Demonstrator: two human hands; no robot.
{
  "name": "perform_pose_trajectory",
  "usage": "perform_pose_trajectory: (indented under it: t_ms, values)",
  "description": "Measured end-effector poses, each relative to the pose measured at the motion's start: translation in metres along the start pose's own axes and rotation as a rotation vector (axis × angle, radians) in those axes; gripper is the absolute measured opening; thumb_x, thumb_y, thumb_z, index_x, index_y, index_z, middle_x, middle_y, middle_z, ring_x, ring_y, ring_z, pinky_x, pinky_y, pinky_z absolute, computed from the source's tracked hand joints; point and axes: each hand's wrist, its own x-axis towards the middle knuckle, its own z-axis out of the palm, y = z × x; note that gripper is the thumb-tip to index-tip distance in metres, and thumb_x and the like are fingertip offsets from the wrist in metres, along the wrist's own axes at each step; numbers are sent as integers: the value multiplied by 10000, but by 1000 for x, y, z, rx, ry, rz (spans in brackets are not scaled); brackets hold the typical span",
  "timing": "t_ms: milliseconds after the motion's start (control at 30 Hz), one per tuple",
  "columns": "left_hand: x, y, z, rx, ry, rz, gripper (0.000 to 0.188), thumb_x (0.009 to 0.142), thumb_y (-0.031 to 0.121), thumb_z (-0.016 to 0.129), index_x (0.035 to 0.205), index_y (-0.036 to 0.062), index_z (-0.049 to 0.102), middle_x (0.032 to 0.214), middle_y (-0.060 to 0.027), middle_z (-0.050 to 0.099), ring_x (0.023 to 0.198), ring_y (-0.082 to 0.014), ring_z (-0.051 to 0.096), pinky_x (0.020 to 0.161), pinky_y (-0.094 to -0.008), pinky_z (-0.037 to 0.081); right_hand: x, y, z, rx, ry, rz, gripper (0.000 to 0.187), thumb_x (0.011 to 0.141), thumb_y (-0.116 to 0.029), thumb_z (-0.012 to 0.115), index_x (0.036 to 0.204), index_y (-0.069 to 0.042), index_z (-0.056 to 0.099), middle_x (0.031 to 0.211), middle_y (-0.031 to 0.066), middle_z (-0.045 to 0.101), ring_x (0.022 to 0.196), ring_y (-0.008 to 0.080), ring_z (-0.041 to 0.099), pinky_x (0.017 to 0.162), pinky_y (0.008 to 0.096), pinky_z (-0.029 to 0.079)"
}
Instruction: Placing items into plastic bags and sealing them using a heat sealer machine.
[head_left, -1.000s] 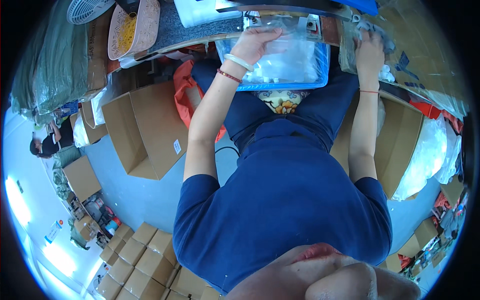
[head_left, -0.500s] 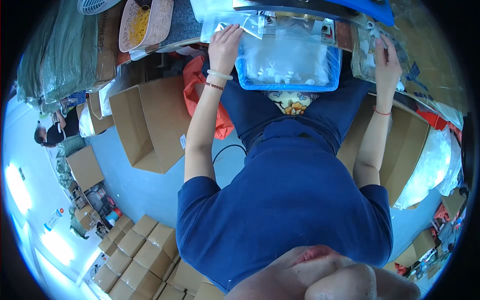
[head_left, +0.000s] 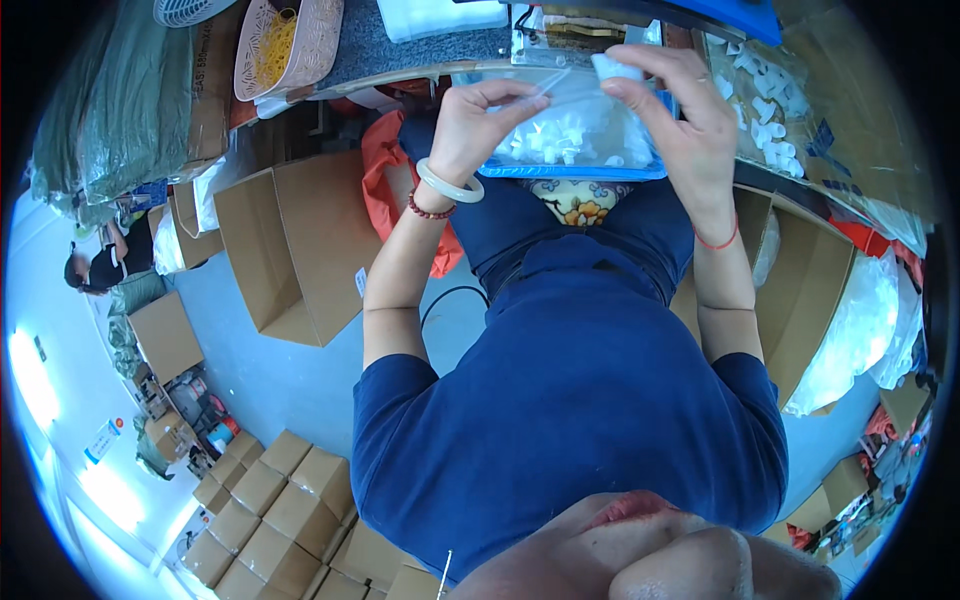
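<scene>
My left hand [head_left: 478, 128] pinches the edge of a clear plastic bag [head_left: 560, 92], which hangs over the blue tray. Close by on the right, my right hand [head_left: 690, 125] grips a small white plastic fitting [head_left: 612, 70] between thumb and fingers, near the bag. Below both hands the blue tray [head_left: 580, 173] sits at my lap and holds several white fittings [head_left: 550, 140]. More loose white pieces [head_left: 768, 125] lie on the worktop to the right of my right hand.
A pink basket [head_left: 318, 50] of yellow bands stands at the back left, beside a white stack [head_left: 430, 18]. A metal device [head_left: 580, 30] is behind the tray. Open cartons [head_left: 295, 255] flank my legs, and stacked boxes [head_left: 290, 510] stand lower left.
My right hand has come left from the pile of fittings, now with a white one in its fingers. My left hand has moved right and nearer, drawing the clear bag over the tray.
</scene>
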Motion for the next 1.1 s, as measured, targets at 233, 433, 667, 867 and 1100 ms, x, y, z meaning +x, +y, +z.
perform_pose_trajectory:
  t_ms: [233,433,667,867,1100]
  values:
    - [5,-8,3,-119,-408,-158,233,899,143,701,1056,-29,715,948,-81,736,871,-119,684,797,-243,530,11,18,-7,-130,-447,22,252,884,-220,659,1067,-47,675,964,103,670,887,275,617,790,359,493]
    - [38,-39,23,-581,-386,-433,254,924,111,654,1122,-47,668,1037,-120,713,937,-196,688,828,-304,561,5,50,-13,-205,-313,300,250,927,-231,611,1117,-74,651,1010,106,684,957,290,640,806,358,512]
    - [64,-56,34,-782,-273,-426,286,926,99,645,1158,-68,625,1120,-178,673,1028,-310,672,874,-384,577,-32,118,-53,-975,-151,341,340,884,-113,587,1222,-127,616,1178,123,632,1013,339,611,868,423,507]
    - [87,-56,-24,220,334,142,239,906,222,685,985,0,722,907,-143,723,797,-203,695,735,-379,564,-36,165,-46,-843,-64,243,317,877,-98,607,1192,-116,631,1097,152,630,969,360,613,845,439,498]
    - [62,-102,-63,1254,114,448,450,861,263,691,1253,70,583,1327,-138,577,1269,-263,513,1042,-452,388,-36,112,-65,-745,192,241,260,910,-234,666,1143,-119,656,1065,92,680,829,237,631,765,334,504]
